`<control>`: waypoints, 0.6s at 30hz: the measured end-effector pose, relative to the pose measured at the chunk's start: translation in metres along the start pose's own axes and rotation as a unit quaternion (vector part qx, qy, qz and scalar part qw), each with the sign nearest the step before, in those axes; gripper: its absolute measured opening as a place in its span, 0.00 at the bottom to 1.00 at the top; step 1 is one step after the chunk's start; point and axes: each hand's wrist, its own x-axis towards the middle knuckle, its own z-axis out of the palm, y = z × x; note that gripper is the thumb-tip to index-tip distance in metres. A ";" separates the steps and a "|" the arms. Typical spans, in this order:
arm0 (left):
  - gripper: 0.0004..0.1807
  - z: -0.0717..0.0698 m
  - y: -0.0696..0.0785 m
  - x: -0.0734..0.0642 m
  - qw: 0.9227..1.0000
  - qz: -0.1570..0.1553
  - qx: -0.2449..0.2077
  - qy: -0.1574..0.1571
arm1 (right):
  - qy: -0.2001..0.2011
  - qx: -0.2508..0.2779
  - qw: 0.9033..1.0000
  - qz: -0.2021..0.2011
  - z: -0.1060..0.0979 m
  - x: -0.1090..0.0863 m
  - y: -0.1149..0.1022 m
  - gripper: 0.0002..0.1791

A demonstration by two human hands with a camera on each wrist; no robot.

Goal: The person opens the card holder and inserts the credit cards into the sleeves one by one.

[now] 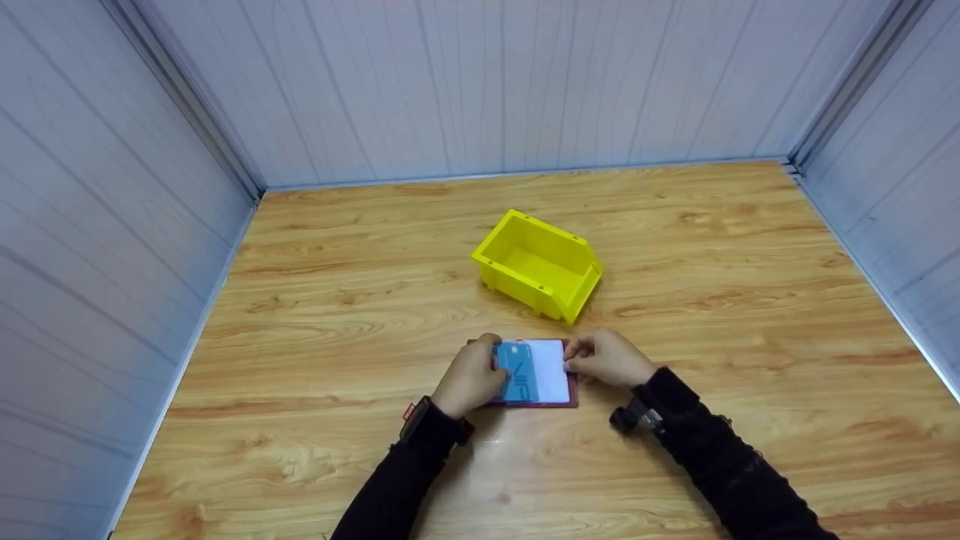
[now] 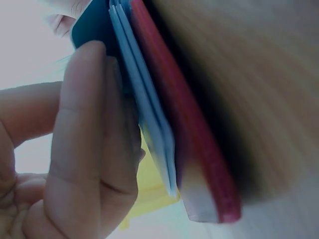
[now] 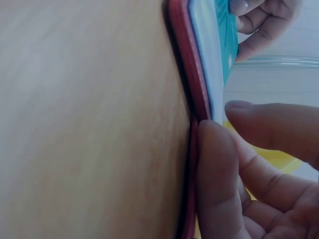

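A red card holder (image 1: 573,397) lies spread on the table, with white sleeves (image 1: 551,371) facing up. On its left half is a blue card (image 1: 519,375) with dark "VIP" lettering and a small chip. My left hand (image 1: 472,379) holds this card at its left side, thumb across the face. Several pale sleeve edges (image 2: 144,99) show beside the red cover (image 2: 189,119) in the left wrist view. My right hand (image 1: 611,358) pinches the right edge of the holder. In the right wrist view its index finger (image 3: 217,159) meets the red cover, the thumb (image 3: 269,124) close by the white sleeve.
A yellow plastic bin (image 1: 536,266) stands just behind the card holder, its low front turned to the right. Pale panels (image 1: 480,90) wall in the wood-grain table (image 1: 315,300) at the back and both sides.
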 end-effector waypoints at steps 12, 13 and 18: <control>0.29 0.007 0.006 0.005 1.000 0.005 0.002 0.000 | 0.002 0.005 1.000 0.002 0.000 0.001 0.002 0.06; 0.29 0.008 0.007 0.006 1.000 0.004 0.006 -0.001 | 0.002 0.007 1.000 0.002 0.000 0.001 0.002 0.06; 0.29 0.013 0.013 0.010 1.000 -0.010 0.015 -0.009 | 0.001 0.012 1.000 -0.004 0.001 0.000 0.002 0.06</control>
